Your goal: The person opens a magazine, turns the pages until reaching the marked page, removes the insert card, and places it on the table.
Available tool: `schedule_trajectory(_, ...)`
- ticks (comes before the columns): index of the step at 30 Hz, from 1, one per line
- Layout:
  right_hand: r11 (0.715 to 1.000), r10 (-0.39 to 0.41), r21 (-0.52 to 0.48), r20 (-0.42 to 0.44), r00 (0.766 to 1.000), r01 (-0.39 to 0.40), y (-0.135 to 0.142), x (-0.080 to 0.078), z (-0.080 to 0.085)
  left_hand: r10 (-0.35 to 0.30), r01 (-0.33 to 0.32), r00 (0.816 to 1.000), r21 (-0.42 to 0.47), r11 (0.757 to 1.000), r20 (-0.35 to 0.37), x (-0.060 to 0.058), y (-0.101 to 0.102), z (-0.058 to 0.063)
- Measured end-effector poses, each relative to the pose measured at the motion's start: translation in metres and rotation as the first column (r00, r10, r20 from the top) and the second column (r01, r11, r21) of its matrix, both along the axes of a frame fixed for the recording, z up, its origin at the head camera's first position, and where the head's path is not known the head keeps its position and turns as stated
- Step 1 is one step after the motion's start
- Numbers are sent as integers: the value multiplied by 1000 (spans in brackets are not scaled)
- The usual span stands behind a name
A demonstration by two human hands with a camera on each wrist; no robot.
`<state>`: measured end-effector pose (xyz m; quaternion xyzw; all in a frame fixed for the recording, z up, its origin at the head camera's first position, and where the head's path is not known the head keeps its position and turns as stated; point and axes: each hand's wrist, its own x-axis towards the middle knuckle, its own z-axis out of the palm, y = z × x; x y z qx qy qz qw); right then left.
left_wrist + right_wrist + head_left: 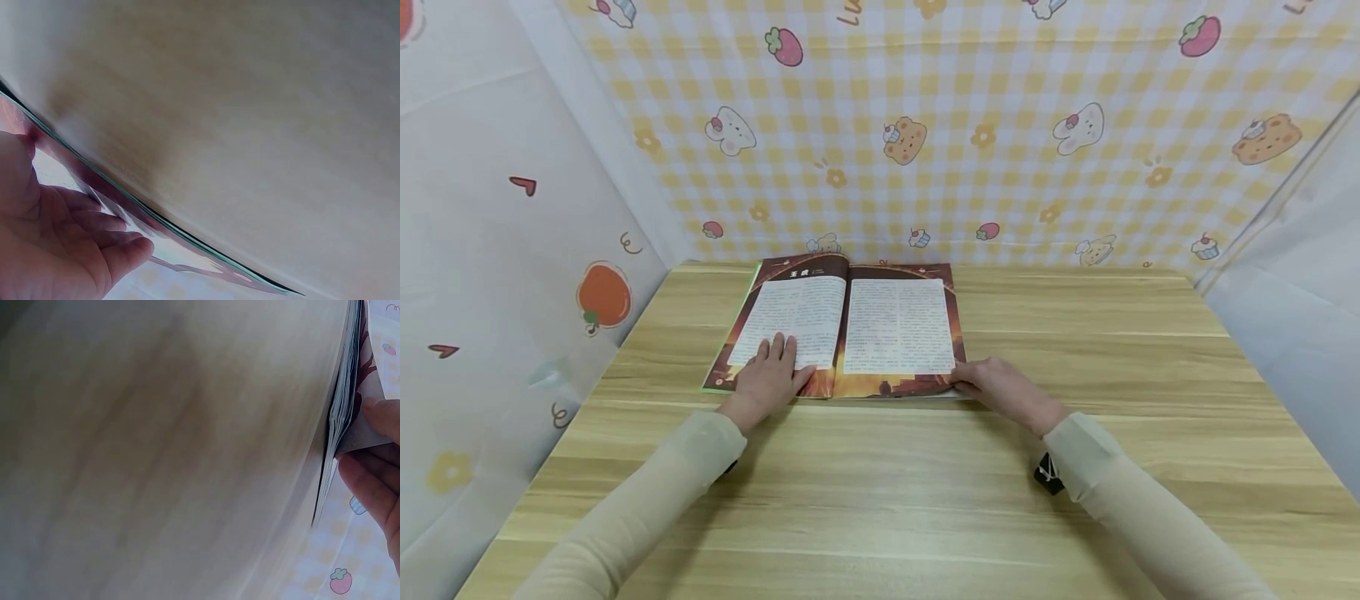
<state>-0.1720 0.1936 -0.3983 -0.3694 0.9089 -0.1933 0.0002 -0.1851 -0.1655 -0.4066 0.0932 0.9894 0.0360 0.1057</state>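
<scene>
An open magazine (895,325) lies near the back of the wooden table, its dark red and orange pages filled with columns of text. My left hand (769,379) rests with fingers spread on the lower part of the left page. In the left wrist view that hand (75,237) lies over the page beside the magazine's thin green edge (156,219). At the lower right corner of the right page, my right hand (1000,387) pinches the page. The right wrist view shows thumb and fingers on either side of the lifted page corner (370,428), apart from the stack beneath.
Wood-grain table (880,500) stretches around the magazine on all sides. Behind it hangs a yellow checked cloth (955,183) with cartoon prints, close to the magazine's top edge. A pale printed cloth (497,275) stands along the left side, and another white cloth (1292,250) along the right.
</scene>
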Motion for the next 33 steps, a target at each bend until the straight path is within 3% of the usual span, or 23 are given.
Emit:
schedule_trajectory(6,1000,-4,-10,-12,1000,4,-1,2,1,-4,4,1000,3,1000,-12,1,1,4)
schedule_trajectory(16,999,-32,-20,-43,999,31,-1,4,2,-34,35,994,12,999,-107,3,3,5)
schedule_trajectory(23,999,-38,-10,-37,999,37,-1,4,1,-49,56,990,47,997,-135,2,9,9)
schedule_trajectory(30,999,-39,-14,-51,998,38,0,4,0,-140,153,967,47,987,-213,5,30,16)
schedule_trajectory(33,999,-47,-20,-52,998,46,-1,4,1,-189,200,960,35,979,-207,6,45,19)
